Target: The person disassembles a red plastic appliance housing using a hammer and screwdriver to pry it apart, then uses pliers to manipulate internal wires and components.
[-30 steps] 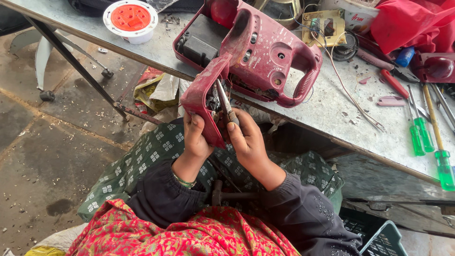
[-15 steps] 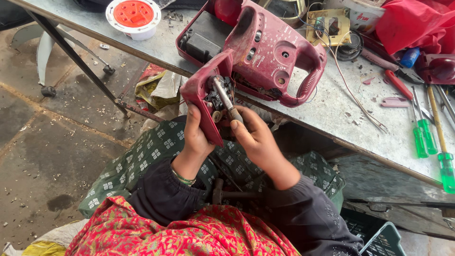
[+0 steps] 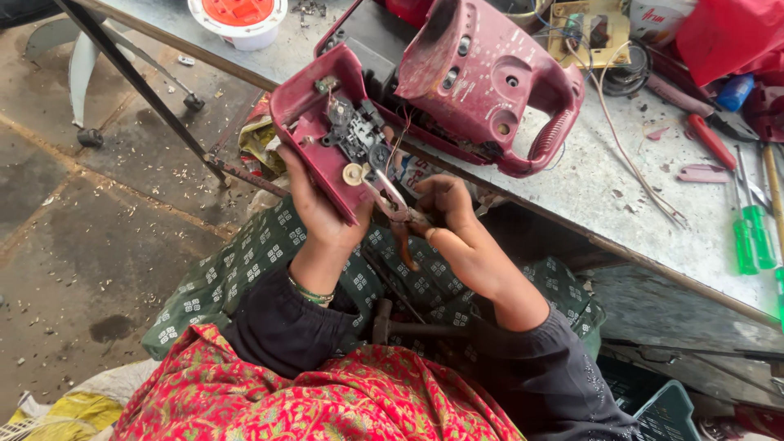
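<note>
Gripping maroon housing half (image 3: 314,135) in left hand (image 3: 318,208) | right hand (image 3: 445,216) clamped on pliers (image 3: 396,208)

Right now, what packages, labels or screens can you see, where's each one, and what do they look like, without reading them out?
Round tub: far left of bench top, white wall, orange-red lid.
White box: back of bench, right of the circuit board, red print.
Printed wrapper: bench edge, just above the right hand, white with red and blue.
No screens.

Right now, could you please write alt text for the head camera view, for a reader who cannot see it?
A person's left hand holds a dark red plastic tool casing half with its inner parts exposed, while the right hand works pliers into it. Behind, a grey workbench carries the other casing half and green screwdrivers.
</note>
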